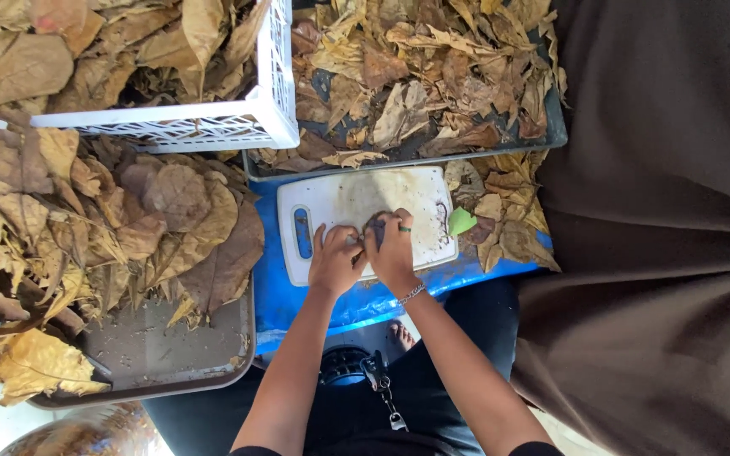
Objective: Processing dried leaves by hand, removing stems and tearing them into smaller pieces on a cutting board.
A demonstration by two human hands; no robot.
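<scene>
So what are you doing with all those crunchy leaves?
A person's left hand and right hand press together on a small dark thing on a white cutting board. What it is can't be told. Dry brown leaves fill a grey tray, a white crate and a dark tray.

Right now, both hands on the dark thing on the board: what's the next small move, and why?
Probably keep both hands pressed and roll the dark piece a little further along the board. The left hand and right hand meet over it at the board's near edge, and bare board lies ahead. What the piece is cannot be told; it is mostly hidden under the fingers.
</scene>
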